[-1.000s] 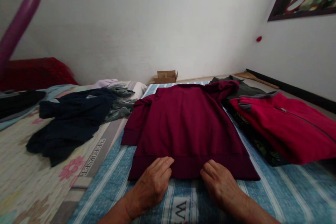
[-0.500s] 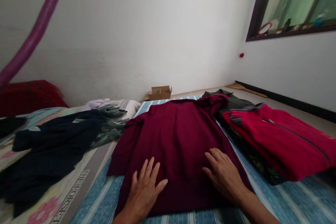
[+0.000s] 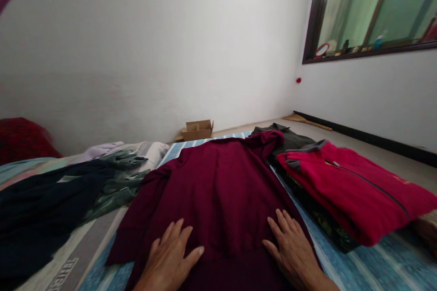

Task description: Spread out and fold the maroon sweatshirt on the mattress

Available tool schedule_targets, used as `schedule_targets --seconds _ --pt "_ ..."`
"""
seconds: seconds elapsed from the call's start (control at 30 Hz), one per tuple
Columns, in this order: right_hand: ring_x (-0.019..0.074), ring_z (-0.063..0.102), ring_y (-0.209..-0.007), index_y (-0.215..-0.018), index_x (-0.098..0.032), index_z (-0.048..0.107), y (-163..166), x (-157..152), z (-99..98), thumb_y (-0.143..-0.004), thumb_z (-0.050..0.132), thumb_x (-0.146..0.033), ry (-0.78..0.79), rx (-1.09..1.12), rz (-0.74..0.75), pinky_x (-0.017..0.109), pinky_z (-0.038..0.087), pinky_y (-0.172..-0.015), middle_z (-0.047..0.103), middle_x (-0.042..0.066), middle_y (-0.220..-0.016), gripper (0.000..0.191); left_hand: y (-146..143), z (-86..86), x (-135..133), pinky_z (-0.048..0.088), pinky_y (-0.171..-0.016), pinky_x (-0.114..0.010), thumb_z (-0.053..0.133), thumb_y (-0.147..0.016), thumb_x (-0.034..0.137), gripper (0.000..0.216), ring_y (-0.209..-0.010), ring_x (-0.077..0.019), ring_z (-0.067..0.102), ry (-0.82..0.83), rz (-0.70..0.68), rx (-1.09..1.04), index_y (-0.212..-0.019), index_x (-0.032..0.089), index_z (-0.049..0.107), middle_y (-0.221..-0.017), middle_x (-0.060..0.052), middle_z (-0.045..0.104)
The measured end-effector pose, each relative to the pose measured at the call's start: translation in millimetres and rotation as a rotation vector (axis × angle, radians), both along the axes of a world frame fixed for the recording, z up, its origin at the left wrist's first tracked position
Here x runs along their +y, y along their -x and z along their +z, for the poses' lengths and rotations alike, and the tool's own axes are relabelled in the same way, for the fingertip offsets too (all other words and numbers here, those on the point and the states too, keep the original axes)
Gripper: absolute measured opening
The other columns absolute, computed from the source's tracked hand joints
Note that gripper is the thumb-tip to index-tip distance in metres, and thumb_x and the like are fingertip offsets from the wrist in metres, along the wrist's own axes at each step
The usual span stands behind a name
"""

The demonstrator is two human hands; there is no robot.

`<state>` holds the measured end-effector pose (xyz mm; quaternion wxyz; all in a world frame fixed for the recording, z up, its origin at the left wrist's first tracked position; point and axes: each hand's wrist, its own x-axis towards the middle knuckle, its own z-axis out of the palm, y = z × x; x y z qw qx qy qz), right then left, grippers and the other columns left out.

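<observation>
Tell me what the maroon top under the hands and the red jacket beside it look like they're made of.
The maroon top looks like a soft knit, perhaps cotton or a blend: matte, smooth, draping in gentle folds. The red jacket looks like synthetic fleece, though that is less certain: thick, fuzzy, matte surface.

Dark clothes (image 3: 41,204) crowd the maroon sweater's (image 3: 221,186) left side, and a red jacket (image 3: 344,186) crowds its right. The floor (image 3: 341,138) beyond lies open.
</observation>
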<state>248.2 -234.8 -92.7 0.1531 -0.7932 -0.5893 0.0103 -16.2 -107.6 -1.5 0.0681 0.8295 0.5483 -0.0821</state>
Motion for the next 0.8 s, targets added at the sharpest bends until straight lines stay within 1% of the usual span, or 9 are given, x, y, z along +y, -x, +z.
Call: schedule_targets --seconds 0.1,0.17,0.23,0.33,0.4,0.47,0.57,0.7,0.8 --pt "0.0338 0.026 -0.131 -0.130 -0.021 0.050 -0.9 1.0 1.6 -0.085 0.040 -0.058 0.031 0.025 0.000 0.049 0.027 -0.105 0.034 0.014 -0.141 0.059 -48.4 13.8 13.4 0.020 -0.108 -0.043 0.034 -0.085 0.046 0.056 -0.136 -0.0240 0.019 -0.077 -0.186 -0.096 -0.131 0.015 0.046 -0.147 -0.011 0.027" --pt "0.0344 0.027 -0.131 -0.129 -0.021 0.051 -2.4 1.9 2.8 -0.085 0.042 -0.056 0.055 0.039 0.012 0.049 0.028 -0.104 0.035 0.014 -0.141 0.057 -85.8 16.9 27.2 0.022 -0.108 -0.042 0.033 -0.086 0.044 0.054 -0.136 -0.0232 0.018 -0.081 -0.259 -0.136 -0.130 0.015 0.047 -0.147 -0.011 0.027" --pt "0.0346 0.029 -0.130 -0.128 -0.022 0.052 -5.3 3.0 5.6 -0.084 0.045 -0.053 0.094 0.042 0.036 0.049 0.031 -0.103 0.036 0.014 -0.140 0.055 -118.6 12.8 43.6 0.022 -0.107 -0.042 0.032 -0.087 0.043 0.056 -0.137 -0.0239 0.016 -0.099 -0.272 -0.148 -0.132 0.013 0.043 -0.148 -0.013 0.024" --pt "0.0341 0.036 -0.127 -0.127 -0.021 0.053 -13.0 6.1 17.3 -0.080 0.054 -0.043 0.201 0.015 0.080 0.044 0.036 -0.100 0.040 0.015 -0.138 0.052 -147.4 -9.1 65.2 0.017 -0.109 -0.046 0.027 -0.088 0.049 0.065 -0.138 -0.0264 0.009 -0.097 -0.226 -0.108 -0.139 0.009 0.031 -0.149 -0.014 0.015" --pt "0.0316 0.047 -0.119 -0.124 -0.022 0.055 -19.9 9.9 33.7 -0.077 0.058 -0.036 0.282 0.005 0.121 0.039 0.043 -0.094 0.049 0.015 -0.131 0.049 -152.5 -30.5 74.0 0.015 -0.108 -0.049 0.025 -0.087 0.053 0.069 -0.138 -0.0279 0.008 -0.059 -0.205 -0.057 -0.140 0.009 0.028 -0.149 -0.015 0.015" --pt "0.0280 0.060 -0.103 -0.118 -0.023 0.058 -27.9 16.8 58.4 -0.077 0.058 -0.033 0.329 -0.018 0.135 0.034 0.049 -0.083 0.061 0.012 -0.117 0.042 -151.3 -50.3 78.8 0.012 -0.109 -0.049 0.025 -0.087 0.055 0.070 -0.138 -0.0275 0.007 -0.114 -0.214 -0.049 -0.141 0.012 0.028 -0.149 -0.013 0.013" --pt "0.0264 0.066 -0.081 -0.105 -0.023 0.061 -43.6 38.6 105.9 -0.083 0.048 -0.034 0.279 -0.118 0.125 0.034 0.051 -0.067 0.068 0.009 -0.095 0.028 -147.1 -65.3 81.1 0.012 -0.109 -0.049 0.024 -0.086 0.057 0.070 -0.138 -0.0269 0.007 -0.169 -0.212 -0.054 -0.141 0.014 0.029 -0.149 -0.012 0.014" --pt "0.0273 0.066 -0.081 -0.096 -0.020 0.064 -75.1 94.1 157.6 -0.085 0.044 -0.034 0.189 -0.236 0.075 0.033 0.049 -0.065 0.069 0.010 -0.087 0.026 -148.0 -57.5 79.5 0.012 -0.109 -0.049 0.027 -0.086 0.056 0.068 -0.137 -0.0272 0.009 -0.150 -0.200 -0.055 -0.140 0.014 0.032 -0.149 -0.012 0.016" --pt "0.0279 0.065 -0.089 -0.093 -0.018 0.067 -101.0 142.0 169.4 -0.083 0.047 -0.030 0.211 -0.271 0.026 0.033 0.050 -0.069 0.069 0.012 -0.095 0.026 -155.0 -42.7 80.2 0.015 -0.109 -0.047 0.025 -0.086 0.055 0.068 -0.137 -0.0268 0.012 -0.091 -0.183 -0.061 -0.138 0.012 0.034 -0.148 -0.013 0.019"
